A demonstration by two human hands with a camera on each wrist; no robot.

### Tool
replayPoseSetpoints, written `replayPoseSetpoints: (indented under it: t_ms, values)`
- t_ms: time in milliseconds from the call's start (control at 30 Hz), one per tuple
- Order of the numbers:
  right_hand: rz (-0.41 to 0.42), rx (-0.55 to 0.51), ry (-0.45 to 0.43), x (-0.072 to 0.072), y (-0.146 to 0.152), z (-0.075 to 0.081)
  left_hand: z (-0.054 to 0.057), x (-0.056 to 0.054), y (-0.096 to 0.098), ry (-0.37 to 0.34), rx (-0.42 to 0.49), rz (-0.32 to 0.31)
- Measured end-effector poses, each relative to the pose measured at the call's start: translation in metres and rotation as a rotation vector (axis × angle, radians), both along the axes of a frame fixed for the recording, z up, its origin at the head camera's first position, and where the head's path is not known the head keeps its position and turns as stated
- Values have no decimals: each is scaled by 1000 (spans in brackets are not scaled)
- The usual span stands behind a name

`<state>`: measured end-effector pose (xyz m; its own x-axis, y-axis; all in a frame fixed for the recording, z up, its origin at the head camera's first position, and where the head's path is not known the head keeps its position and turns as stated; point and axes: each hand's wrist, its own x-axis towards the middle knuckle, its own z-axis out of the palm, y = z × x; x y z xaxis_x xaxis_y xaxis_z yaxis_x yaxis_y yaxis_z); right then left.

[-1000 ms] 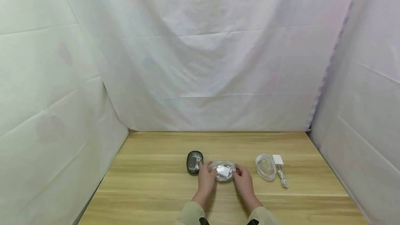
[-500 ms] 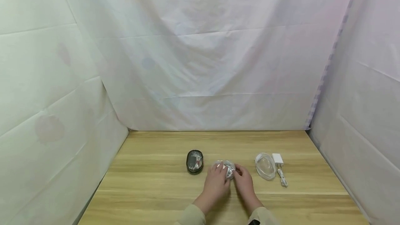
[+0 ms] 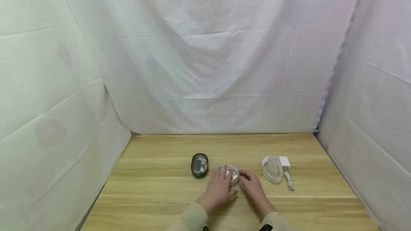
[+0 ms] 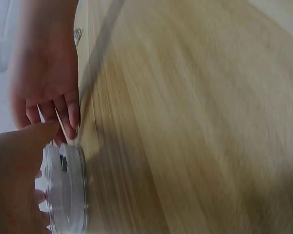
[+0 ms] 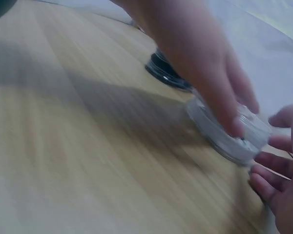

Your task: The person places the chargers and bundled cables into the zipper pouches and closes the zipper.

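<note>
A makeshift booth: a pale back sheet [image 3: 205,63] hangs in folds behind a wood-grain bench [image 3: 154,188], while a creased left sheet [image 3: 38,81] and right sheet [image 3: 369,106] wall in its sides. A checked strip [image 3: 337,61] edges one corner. The sheets hide what sort of room surrounds it.
</note>
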<state>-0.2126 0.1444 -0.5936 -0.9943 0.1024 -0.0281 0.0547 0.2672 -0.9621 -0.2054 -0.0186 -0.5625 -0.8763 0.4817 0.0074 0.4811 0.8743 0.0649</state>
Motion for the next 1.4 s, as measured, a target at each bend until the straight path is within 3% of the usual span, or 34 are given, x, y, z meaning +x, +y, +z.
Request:
replayPoseSetpoints:
  t_ms: [200,367,467,600,733,900,1167,1400]
  values:
    - [70,-147,-37,-17,14,0,-2,-6,-9,11,-58,-67]
    - [234,-269,-58,-30,27,-4,-2,-12,-18,-47,-47,-129]
    - [339,-266,-54,-35,33,-6,0,-16,-23,-104,-14,-154]
    - [402,-196,-34,-42,36,-10,4,-18,-29,-164,23,-167]
    - [368,-87,-17,-47,32,-15,5,-18,-31,-173,18,-167]
    - [254,68,4,-50,25,-19,6,-16,-26,-122,-58,-170]
    - [175,84,-3,-52,17,-20,-2,-12,-18,-51,-143,-136]
    - [132,183,-26,-51,16,-15,-1,-13,-19,-54,-132,-141]
